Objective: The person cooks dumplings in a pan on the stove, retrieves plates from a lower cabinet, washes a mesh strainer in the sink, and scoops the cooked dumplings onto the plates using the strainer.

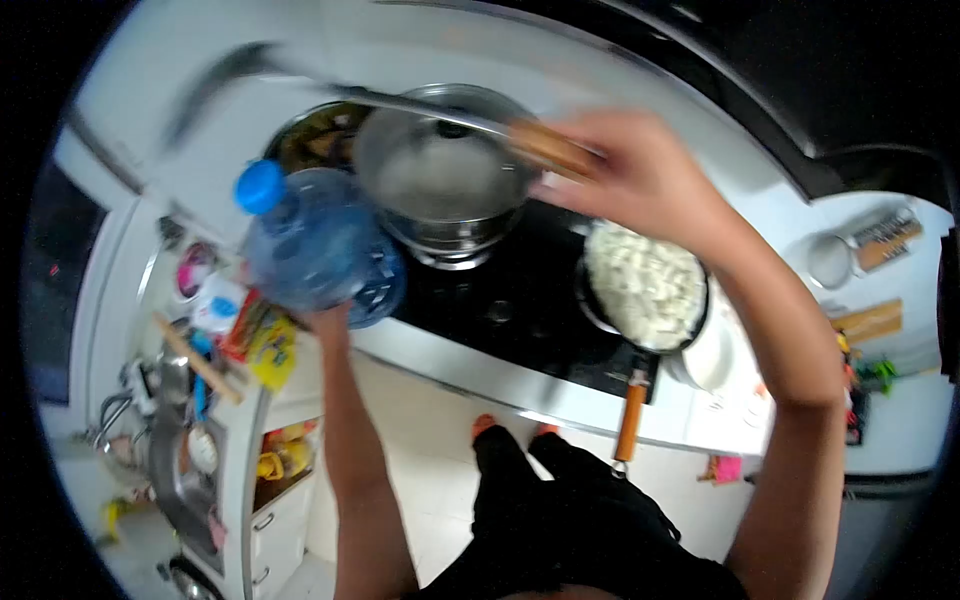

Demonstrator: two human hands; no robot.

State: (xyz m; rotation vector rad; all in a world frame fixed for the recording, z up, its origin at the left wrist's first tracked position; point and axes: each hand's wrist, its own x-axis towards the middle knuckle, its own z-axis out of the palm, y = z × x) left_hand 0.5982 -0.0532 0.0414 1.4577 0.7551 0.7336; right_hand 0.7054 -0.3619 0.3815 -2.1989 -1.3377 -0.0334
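Observation:
In the head view my right hand (640, 170) is closed around the wooden handle of a long metal spatula (430, 105). Its dark head, at the upper left, is smeared by motion. My left hand (330, 318) is at the lower side of a big blue water bottle (310, 245) with a blue cap; the bottle hides most of my fingers. Under the spatula stands a steel pot (445, 235) with a steamy glass lid (440, 170). Below my right hand sits a frying pan (630, 400) filled with chopped white food (645, 285).
Behind the bottle is another pan (320, 135) with dark contents. The black cooktop (490, 300) lies between pot and frying pan. A sink (185, 480) and packets (270, 350) are at left. A white bowl (708, 355) stands right of the frying pan. The range hood (850, 120) overhangs the upper right.

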